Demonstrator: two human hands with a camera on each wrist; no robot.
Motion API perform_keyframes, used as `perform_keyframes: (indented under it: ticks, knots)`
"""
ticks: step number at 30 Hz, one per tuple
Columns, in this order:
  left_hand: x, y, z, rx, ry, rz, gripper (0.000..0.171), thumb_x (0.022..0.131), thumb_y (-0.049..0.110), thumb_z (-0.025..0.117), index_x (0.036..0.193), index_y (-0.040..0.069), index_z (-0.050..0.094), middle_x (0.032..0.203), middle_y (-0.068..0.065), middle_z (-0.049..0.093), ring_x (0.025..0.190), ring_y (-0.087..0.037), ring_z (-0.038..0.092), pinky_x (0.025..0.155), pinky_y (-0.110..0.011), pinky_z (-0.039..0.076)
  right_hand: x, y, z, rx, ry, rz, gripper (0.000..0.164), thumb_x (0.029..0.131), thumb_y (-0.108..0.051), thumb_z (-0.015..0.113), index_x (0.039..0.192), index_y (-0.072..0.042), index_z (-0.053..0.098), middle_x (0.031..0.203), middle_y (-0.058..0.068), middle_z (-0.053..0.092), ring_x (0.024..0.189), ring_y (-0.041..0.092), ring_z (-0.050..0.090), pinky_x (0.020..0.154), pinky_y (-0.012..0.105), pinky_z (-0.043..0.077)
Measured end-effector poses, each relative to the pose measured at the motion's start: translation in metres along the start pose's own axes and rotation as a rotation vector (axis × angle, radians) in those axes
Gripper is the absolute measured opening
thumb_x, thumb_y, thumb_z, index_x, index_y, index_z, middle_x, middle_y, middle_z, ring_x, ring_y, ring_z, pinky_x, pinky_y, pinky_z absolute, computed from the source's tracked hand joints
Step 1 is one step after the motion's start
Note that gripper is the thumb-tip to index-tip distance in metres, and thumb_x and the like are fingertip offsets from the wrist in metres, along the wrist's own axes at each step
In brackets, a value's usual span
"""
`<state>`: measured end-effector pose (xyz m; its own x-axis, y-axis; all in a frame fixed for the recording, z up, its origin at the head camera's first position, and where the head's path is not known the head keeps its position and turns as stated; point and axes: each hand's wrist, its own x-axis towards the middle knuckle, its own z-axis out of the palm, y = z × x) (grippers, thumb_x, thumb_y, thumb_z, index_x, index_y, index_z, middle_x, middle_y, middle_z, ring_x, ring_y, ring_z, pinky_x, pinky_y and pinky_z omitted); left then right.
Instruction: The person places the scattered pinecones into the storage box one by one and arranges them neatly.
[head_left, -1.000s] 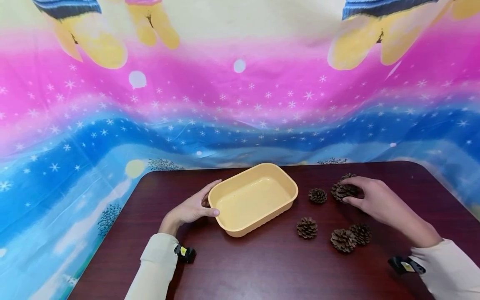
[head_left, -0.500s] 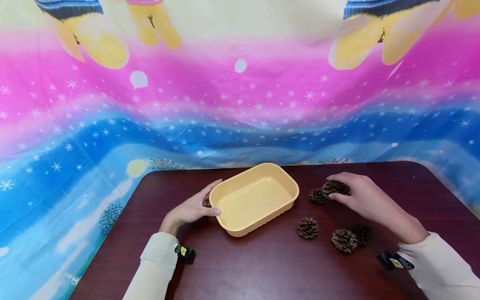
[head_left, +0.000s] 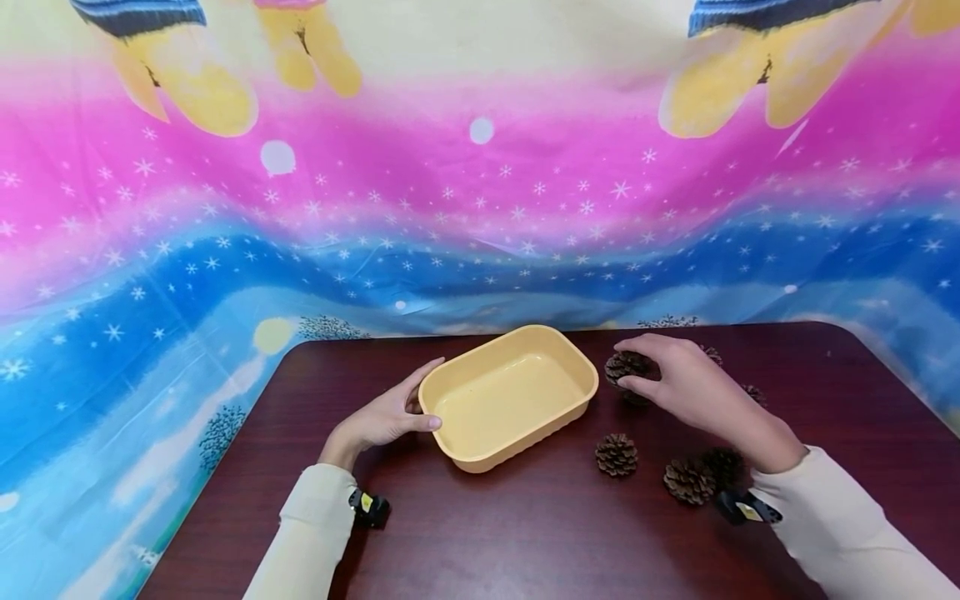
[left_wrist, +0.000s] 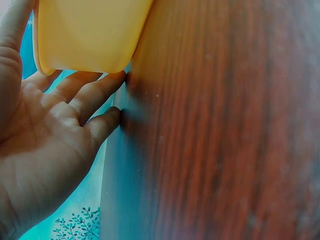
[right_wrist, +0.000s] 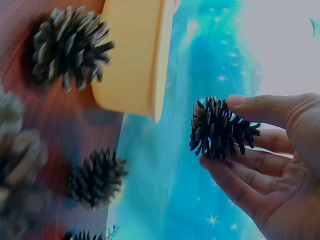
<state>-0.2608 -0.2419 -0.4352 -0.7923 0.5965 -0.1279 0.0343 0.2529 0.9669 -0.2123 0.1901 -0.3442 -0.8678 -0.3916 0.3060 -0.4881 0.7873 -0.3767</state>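
A yellow rectangular tub sits on the dark red table. My left hand holds its left end, thumb at the rim and fingers around the outside, and the left wrist view has those fingers against the tub wall. Raised above the table just right of the tub, a brown pine cone is pinched between the thumb and fingers of my right hand. In the right wrist view that pine cone is well off the table. Another pine cone lies partly hidden below it.
One pine cone lies right of the tub's front side. Two more, a lighter cone and a darker cone, touch near my right wrist. Partly behind my right hand are a far cone and another cone. A printed cloth hangs behind the table.
My right hand has picked up a pine cone from the right-hand group and carried it left toward the tub, uncovering cones behind. My left hand and the tub stay put.
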Motion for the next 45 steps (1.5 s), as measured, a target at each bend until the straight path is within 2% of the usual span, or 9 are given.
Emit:
perform_keyframes:
  ticks: [11, 18, 25, 32, 35, 41, 45]
  knots:
    - [0.000, -0.001, 0.001, -0.002, 0.002, -0.006, 0.102, 0.095, 0.004, 0.074, 0.170, 0.021, 0.008, 0.163, -0.022, 0.039, 0.126, -0.031, 0.064, 0.094, -0.030, 0.059, 0.018, -0.023, 0.011, 0.057, -0.007, -0.034, 0.041, 0.092, -0.011, 0.080, 0.130, 0.001, 0.070, 0.131, 0.024, 0.070, 0.123, 0.043, 0.066, 0.102, 0.060, 0.053]
    - [-0.003, -0.001, 0.000, -0.006, 0.009, -0.003, 0.100, 0.095, 0.003, 0.073, 0.170, 0.023, 0.009, 0.163, -0.023, 0.039, 0.126, -0.031, 0.065, 0.094, -0.030, 0.059, 0.035, -0.040, 0.023, 0.077, -0.013, -0.060, 0.039, 0.091, -0.011, 0.082, 0.126, 0.000, 0.071, 0.120, 0.017, 0.075, 0.109, 0.034, 0.071, 0.094, 0.053, 0.057]
    - [0.000, -0.002, 0.001, 0.002, 0.003, -0.003, 0.100, 0.096, 0.001, 0.071, 0.170, 0.020, 0.007, 0.165, -0.021, 0.037, 0.131, -0.036, 0.061, 0.095, -0.029, 0.058, 0.050, -0.055, 0.036, 0.108, -0.050, -0.054, 0.039, 0.092, -0.015, 0.081, 0.126, -0.001, 0.070, 0.122, 0.016, 0.075, 0.106, 0.029, 0.073, 0.089, 0.049, 0.059]
    - [0.000, 0.000, 0.000, 0.001, 0.006, -0.008, 0.100, 0.096, 0.000, 0.071, 0.170, 0.021, 0.008, 0.165, -0.020, 0.037, 0.131, -0.035, 0.061, 0.095, -0.029, 0.058, 0.062, -0.066, 0.048, 0.125, -0.034, -0.098, 0.033, 0.090, -0.013, 0.083, 0.118, -0.002, 0.071, 0.103, 0.009, 0.077, 0.094, 0.024, 0.073, 0.083, 0.044, 0.060]
    - [0.000, 0.000, 0.000, -0.005, 0.004, -0.006, 0.099, 0.096, -0.001, 0.071, 0.170, 0.021, 0.008, 0.165, -0.021, 0.036, 0.130, -0.035, 0.062, 0.094, -0.030, 0.059, 0.066, -0.071, 0.053, 0.131, -0.040, -0.095, 0.033, 0.090, -0.013, 0.083, 0.118, -0.002, 0.070, 0.104, 0.009, 0.077, 0.096, 0.024, 0.074, 0.086, 0.043, 0.060]
    - [0.000, 0.000, 0.000, -0.018, 0.005, -0.010, 0.099, 0.096, -0.002, 0.070, 0.170, 0.021, 0.009, 0.164, -0.022, 0.037, 0.129, -0.036, 0.062, 0.093, -0.030, 0.059, 0.073, -0.080, 0.064, 0.127, -0.038, -0.093, 0.039, 0.089, -0.016, 0.084, 0.122, 0.000, 0.071, 0.116, 0.013, 0.076, 0.110, 0.030, 0.071, 0.097, 0.046, 0.057]
    - [0.000, 0.000, 0.001, -0.027, -0.002, -0.007, 0.099, 0.096, -0.004, 0.069, 0.170, 0.020, 0.008, 0.165, -0.022, 0.036, 0.133, -0.039, 0.059, 0.094, -0.031, 0.059, 0.077, -0.084, 0.073, 0.116, -0.033, -0.106, 0.039, 0.089, -0.018, 0.084, 0.121, -0.001, 0.072, 0.117, 0.013, 0.077, 0.111, 0.030, 0.071, 0.098, 0.046, 0.057]
